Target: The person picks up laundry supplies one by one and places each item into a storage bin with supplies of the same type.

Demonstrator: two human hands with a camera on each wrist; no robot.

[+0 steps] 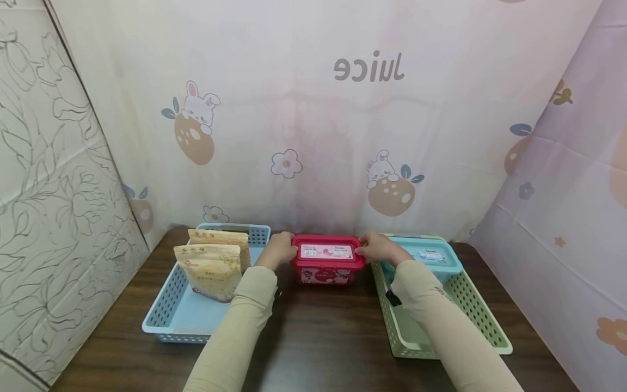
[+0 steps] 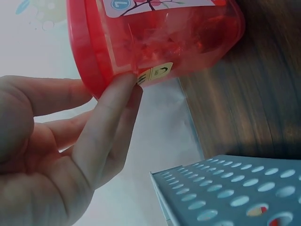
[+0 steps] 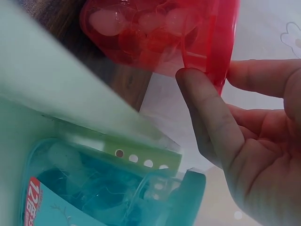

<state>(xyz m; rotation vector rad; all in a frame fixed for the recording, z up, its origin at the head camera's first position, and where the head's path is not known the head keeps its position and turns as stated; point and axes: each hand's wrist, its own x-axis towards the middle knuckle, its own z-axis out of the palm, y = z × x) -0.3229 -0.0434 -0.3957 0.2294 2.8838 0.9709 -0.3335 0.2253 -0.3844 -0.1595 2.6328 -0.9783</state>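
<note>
A red lidded plastic tub is at the back middle of the dark wooden table, between two baskets. Through its translucent wall in the right wrist view, rounded pods show inside. My left hand pinches the tub's left end at the lid rim, thumb and fingers on either side of it in the left wrist view. At the opposite end, my right hand grips the rim the same way. The lid sits on top, with a white and pink label.
To the left, a light blue perforated basket holds two upright yellowish pouches. On the right stands a green perforated basket with a teal lidded tub at its back, partly behind my right forearm. A printed curtain hangs behind the table.
</note>
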